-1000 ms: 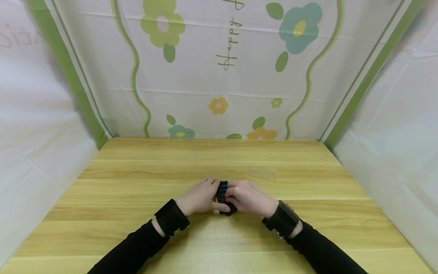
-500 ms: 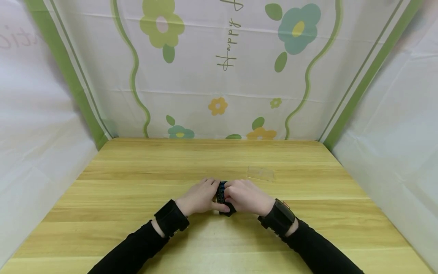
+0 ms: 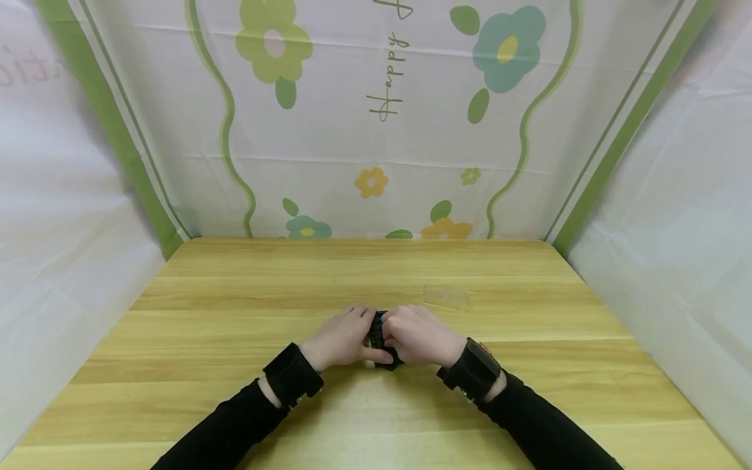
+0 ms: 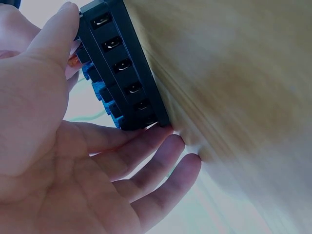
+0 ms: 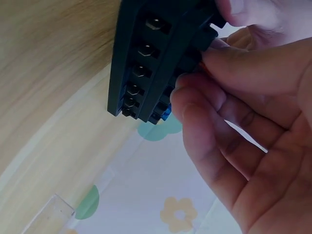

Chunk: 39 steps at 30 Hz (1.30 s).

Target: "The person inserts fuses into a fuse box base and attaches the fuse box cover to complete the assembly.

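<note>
A black terminal block stands on the table between the two hands. Metal pieces sit in a row of openings along the side of the terminal block, and blue parts show on its top. My left hand holds the block, thumb at the near end and fingers at the far end. Over the top, my right hand pinches a small orange-red piece between thumb and fingers. Most of that piece is hidden, so its kind is unclear; it is at the block's top.
A clear flat plastic cover lies on the wooden table behind the right hand. White cloth with printed flowers hangs at the back edge, and white cloth walls flank both sides.
My right hand has turned slightly and shifted a little left over the block, hiding more of its blue top. The left hand keeps its hold, nearly still.
</note>
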Tool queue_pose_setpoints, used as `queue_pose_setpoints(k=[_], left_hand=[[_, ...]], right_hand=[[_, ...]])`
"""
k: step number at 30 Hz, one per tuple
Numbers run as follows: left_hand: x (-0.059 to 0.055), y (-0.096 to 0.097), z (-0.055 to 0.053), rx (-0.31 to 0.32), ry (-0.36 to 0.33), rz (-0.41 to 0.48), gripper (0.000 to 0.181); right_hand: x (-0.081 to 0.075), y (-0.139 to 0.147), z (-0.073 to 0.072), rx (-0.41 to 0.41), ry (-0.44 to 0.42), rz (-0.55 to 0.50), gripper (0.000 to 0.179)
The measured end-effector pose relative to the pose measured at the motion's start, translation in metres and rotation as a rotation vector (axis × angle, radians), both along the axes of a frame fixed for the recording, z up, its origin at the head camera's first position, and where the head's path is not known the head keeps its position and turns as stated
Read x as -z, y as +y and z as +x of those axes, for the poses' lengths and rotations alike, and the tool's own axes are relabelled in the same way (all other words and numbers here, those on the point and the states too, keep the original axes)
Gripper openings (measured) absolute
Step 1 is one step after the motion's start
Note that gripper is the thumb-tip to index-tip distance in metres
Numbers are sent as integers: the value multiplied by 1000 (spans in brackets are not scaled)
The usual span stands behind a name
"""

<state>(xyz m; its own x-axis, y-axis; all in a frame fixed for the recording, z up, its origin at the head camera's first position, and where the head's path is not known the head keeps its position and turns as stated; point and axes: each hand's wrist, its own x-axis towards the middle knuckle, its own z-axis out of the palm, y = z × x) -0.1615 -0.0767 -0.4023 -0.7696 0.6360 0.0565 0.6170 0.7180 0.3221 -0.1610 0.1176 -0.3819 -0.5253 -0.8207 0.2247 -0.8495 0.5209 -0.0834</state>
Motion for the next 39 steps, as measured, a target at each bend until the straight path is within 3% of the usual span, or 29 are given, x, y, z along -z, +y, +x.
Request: queue_pose_setpoints(k=[15, 32, 39], left_hand=[[-1, 3, -1, 9, 16, 16, 82], [-3, 4, 0, 19, 5, 47, 72], [0, 0, 2, -8, -34, 27, 81]], right_hand=[[-4, 2, -5, -9, -49, -18, 45], [-12, -2, -2, -13, 4, -5, 51], [-11, -2, -3, -3, -96, 29, 45]])
